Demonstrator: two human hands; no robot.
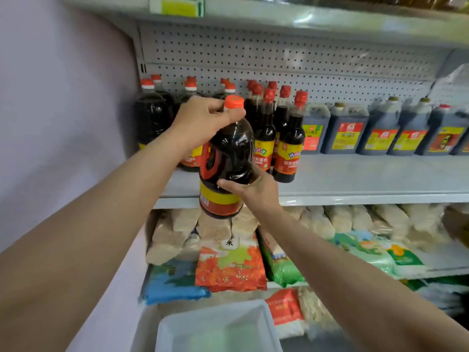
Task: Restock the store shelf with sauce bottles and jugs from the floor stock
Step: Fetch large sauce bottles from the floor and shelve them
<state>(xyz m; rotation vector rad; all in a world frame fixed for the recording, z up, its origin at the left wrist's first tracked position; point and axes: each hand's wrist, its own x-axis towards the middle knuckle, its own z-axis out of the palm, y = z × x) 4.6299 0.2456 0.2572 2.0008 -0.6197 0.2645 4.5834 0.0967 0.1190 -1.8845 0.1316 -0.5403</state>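
A person holds a large dark sauce bottle [226, 158] in both hands, in the air just in front of the front edge of the middle shelf [355, 179], near its left end. The left hand [203, 120] curls round the neck just under the orange cap [234, 102], thumb and fingers [234, 115] closed on it, which steadies the top. The right hand [250, 186] cups the lower body from the right, its fingers wrapped against the belly above the yellow band of the label; that hand seems to be carrying the weight. The bottle's base hangs below the shelf's front edge, so it has not been set down yet.

Behind it, at the left end of the shelf, stand similar big bottles [152, 118], with slim red-capped bottles [289, 143] beside them and square jugs [345, 130] running toward the right end. The bottle probably belongs with the big ones at the left, where the front edge is bare. On the lower shelf lie bags of rice [229, 265], and a pale tub [218, 329] sits at the bottom of the view.
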